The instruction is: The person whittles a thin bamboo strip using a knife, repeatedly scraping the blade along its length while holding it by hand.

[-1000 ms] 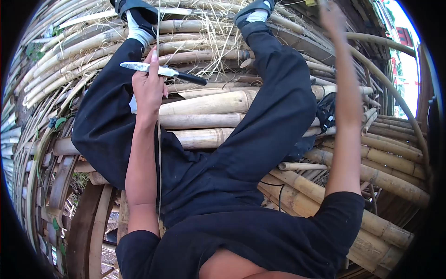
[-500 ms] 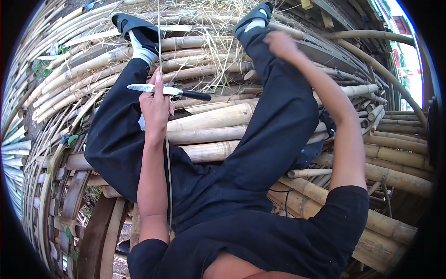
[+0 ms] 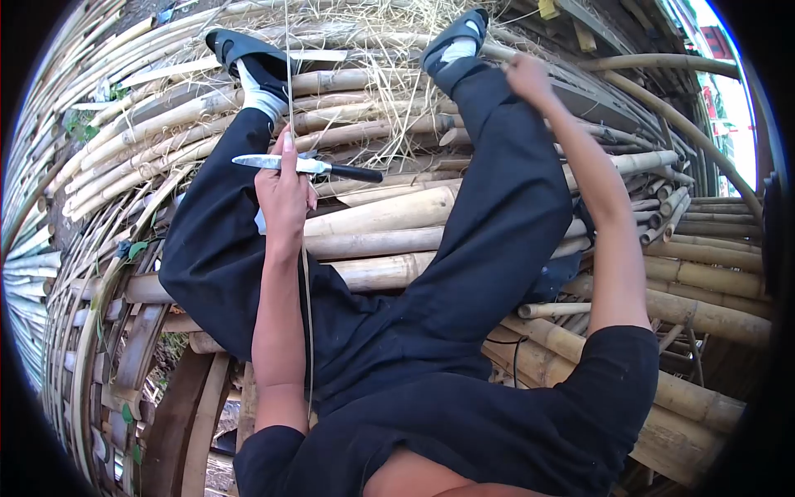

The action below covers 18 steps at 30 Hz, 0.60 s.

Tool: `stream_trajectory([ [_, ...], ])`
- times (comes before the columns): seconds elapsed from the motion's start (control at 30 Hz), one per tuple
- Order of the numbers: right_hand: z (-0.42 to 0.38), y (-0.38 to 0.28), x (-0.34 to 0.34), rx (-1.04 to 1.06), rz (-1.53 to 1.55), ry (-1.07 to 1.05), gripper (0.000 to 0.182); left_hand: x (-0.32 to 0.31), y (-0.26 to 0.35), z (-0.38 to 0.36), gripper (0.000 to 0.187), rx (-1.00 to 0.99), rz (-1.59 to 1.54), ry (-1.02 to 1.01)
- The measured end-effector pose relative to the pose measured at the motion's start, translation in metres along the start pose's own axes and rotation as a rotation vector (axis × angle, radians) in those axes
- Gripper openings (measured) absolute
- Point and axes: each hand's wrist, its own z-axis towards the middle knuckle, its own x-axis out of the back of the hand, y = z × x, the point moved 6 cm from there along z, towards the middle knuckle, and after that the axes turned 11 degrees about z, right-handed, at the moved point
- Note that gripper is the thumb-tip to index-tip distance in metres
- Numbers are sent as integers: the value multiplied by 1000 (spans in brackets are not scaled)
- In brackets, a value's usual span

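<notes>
My left hand [image 3: 283, 199] is closed, thumb pointing up, at the inside of my left shin. A knife [image 3: 352, 172] lies across its fingers, blade to the left and black handle to the right. Under the thumb runs a long thin bamboo strip [image 3: 290, 74], stretching from the top of the view down along my forearm. My right hand [image 3: 528, 79] is curled closed beside my right trouser cuff, near the sandal [image 3: 454, 41]. Whatever its fingers hold, if anything, I cannot make out.
Bamboo poles [image 3: 381, 211] lie beneath and between my legs. Pale shavings [image 3: 397, 108] are scattered between my feet. More thick poles [image 3: 704, 306] are stacked at the right, and a slatted bamboo frame [image 3: 99, 364] stands at the left.
My right hand has moved slightly right and is less blurred. The left hand keeps its hold on the knife and strip; the whole view has shifted a little.
</notes>
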Motion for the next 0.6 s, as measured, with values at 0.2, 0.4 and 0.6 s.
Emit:
stream_trajectory([
  [0.2, -28, -28, -3, 356, 189, -342, 23, 0, -3, 0, 38, -32, 22, -22],
  [0.4, 11, 76, 68, -139, -58, 325, 31, 3, -8, 4, 38, -23, 8, 10],
  [0.6, -31, -34, 29, 193, 107, -84, 23, -3, -5, 2, 37, -39, 44, -9],
])
